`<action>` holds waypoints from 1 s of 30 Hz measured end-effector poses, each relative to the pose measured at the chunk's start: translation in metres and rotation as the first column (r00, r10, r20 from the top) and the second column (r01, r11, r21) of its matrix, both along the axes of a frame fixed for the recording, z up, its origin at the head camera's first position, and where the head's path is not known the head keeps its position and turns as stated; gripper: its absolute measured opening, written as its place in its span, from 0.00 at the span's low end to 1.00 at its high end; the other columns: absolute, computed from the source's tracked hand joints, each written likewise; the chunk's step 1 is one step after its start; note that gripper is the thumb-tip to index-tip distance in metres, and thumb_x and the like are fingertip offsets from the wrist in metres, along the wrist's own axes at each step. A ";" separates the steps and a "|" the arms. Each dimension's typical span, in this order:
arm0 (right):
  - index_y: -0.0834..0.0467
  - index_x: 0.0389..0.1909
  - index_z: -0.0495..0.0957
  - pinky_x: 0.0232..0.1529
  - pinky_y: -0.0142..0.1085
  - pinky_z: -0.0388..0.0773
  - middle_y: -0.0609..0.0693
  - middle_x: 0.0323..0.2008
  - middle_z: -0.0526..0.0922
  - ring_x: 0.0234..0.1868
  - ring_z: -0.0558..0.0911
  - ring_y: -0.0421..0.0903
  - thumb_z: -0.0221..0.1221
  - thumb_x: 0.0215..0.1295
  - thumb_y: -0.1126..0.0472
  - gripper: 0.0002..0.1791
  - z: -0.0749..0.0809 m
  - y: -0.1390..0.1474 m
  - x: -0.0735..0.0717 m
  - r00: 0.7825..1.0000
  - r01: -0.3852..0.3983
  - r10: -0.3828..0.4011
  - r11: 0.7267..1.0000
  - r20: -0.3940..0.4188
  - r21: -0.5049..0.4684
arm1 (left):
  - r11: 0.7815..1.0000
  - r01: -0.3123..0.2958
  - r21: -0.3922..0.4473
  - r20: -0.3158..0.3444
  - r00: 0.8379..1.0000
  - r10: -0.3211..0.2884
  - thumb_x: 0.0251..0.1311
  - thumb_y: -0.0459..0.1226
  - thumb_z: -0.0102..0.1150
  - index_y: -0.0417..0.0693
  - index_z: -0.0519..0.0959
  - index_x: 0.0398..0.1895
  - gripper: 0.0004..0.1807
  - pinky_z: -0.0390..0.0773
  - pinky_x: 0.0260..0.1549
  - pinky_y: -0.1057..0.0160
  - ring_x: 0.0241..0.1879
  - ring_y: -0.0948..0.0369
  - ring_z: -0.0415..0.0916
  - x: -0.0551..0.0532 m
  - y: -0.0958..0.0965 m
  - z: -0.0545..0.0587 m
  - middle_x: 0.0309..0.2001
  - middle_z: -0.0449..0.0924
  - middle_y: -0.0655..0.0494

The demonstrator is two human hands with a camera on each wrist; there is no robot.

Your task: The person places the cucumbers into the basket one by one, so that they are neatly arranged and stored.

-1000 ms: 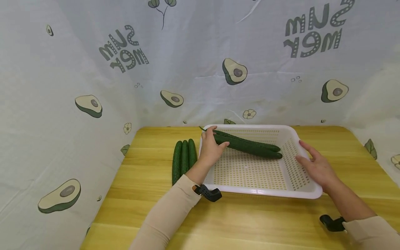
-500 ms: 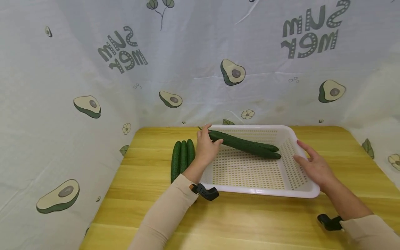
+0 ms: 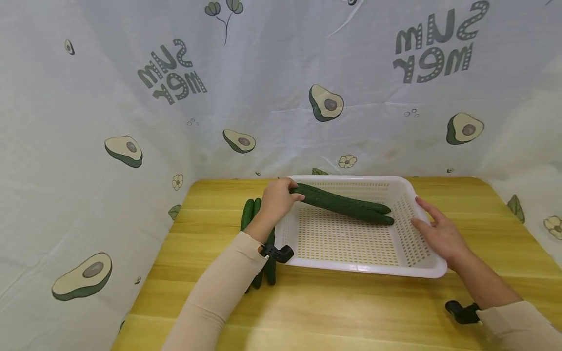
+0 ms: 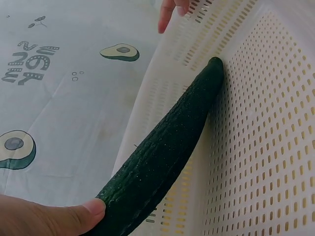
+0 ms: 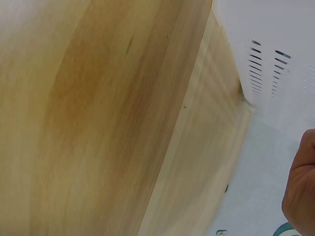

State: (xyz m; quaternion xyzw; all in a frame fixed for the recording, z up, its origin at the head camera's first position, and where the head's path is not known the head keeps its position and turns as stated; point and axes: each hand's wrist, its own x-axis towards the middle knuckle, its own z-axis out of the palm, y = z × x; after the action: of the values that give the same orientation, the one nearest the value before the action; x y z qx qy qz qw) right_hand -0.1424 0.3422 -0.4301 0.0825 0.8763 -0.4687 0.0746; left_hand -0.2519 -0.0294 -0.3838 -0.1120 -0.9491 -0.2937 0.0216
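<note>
In the head view, two long dark green cucumbers lie slantwise, side by side, in a white perforated plastic basket [image 3: 351, 268]. My left hand [image 3: 278, 197] grips the left end of the nearer cucumber [image 3: 347, 207], over the basket's left rim. The left wrist view has the thumb [image 4: 94, 206] pressed on this cucumber's skin, the fingers beneath hidden. My right hand [image 3: 441, 239] holds the basket's right wall, thumb inside and fingers at the rim. Only part of that hand and the outer wall appear in the right wrist view.
Left of the basket, several cucumbers [image 3: 270, 273] lie in a row on the wooden table [image 3: 351, 312], partly covered by my left forearm. A pale cloth [image 3: 272, 97] printed with avocados hangs behind and beside the table.
My left hand has slid left along the cucumber to its end, its forearm now crossing the cucumbers on the table. The right hand and basket have stayed nearly in place.
</note>
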 end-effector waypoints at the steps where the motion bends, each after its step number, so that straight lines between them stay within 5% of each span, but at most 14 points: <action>1: 0.47 0.83 0.32 0.33 0.47 0.87 0.84 0.65 0.63 0.38 0.89 0.52 0.43 0.82 0.44 0.41 0.000 0.000 0.000 1.000 -0.004 0.004 1.000 -0.002 0.003 | 1.000 0.002 -0.022 -0.002 1.000 -0.002 0.61 0.46 0.72 0.49 0.85 0.55 0.21 0.84 0.43 0.57 0.48 0.54 0.85 0.000 -0.001 0.000 0.53 0.87 0.53; 8: 0.49 0.83 0.30 0.32 0.47 0.87 0.83 0.64 0.66 0.38 0.89 0.54 0.42 0.82 0.45 0.41 0.002 -0.001 -0.001 1.000 -0.026 0.026 1.000 -0.006 0.013 | 0.989 -0.001 -0.151 -0.043 0.999 -0.005 0.57 0.48 0.75 0.51 0.87 0.48 0.18 0.84 0.42 0.59 0.44 0.55 0.84 -0.001 -0.006 -0.007 0.47 0.89 0.55; 17: 0.49 0.83 0.30 0.33 0.48 0.87 0.83 0.63 0.66 0.38 0.89 0.52 0.43 0.82 0.44 0.41 0.002 -0.001 -0.002 1.000 -0.023 0.023 1.000 0.000 0.001 | 0.990 0.004 -0.139 -0.026 1.000 -0.008 0.59 0.45 0.74 0.49 0.87 0.49 0.17 0.84 0.45 0.57 0.48 0.52 0.83 -0.001 -0.006 -0.007 0.48 0.88 0.54; 26: 0.48 0.83 0.31 0.33 0.48 0.87 0.83 0.64 0.66 0.38 0.89 0.53 0.43 0.82 0.44 0.41 0.002 -0.002 0.000 1.000 -0.019 0.019 1.000 -0.005 0.014 | 0.999 0.025 0.045 0.105 0.994 -0.030 0.64 0.43 0.69 0.47 0.82 0.56 0.19 0.82 0.49 0.51 0.54 0.49 0.81 0.001 -0.018 0.002 0.57 0.84 0.50; 30: 0.49 0.83 0.31 0.33 0.48 0.87 0.84 0.63 0.65 0.38 0.89 0.54 0.43 0.82 0.44 0.41 0.002 -0.002 0.001 1.000 -0.017 0.017 1.000 -0.007 0.012 | 0.995 0.012 0.099 0.078 0.997 -0.020 0.66 0.44 0.68 0.47 0.82 0.57 0.20 0.82 0.50 0.49 0.54 0.49 0.81 0.001 -0.031 0.005 0.58 0.83 0.50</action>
State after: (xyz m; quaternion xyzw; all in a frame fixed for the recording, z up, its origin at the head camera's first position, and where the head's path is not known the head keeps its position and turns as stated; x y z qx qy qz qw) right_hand -0.1417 0.3406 -0.4285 0.0738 0.8801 -0.4630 0.0750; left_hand -0.2512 -0.0605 -0.3790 -0.1067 -0.9325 -0.3447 -0.0125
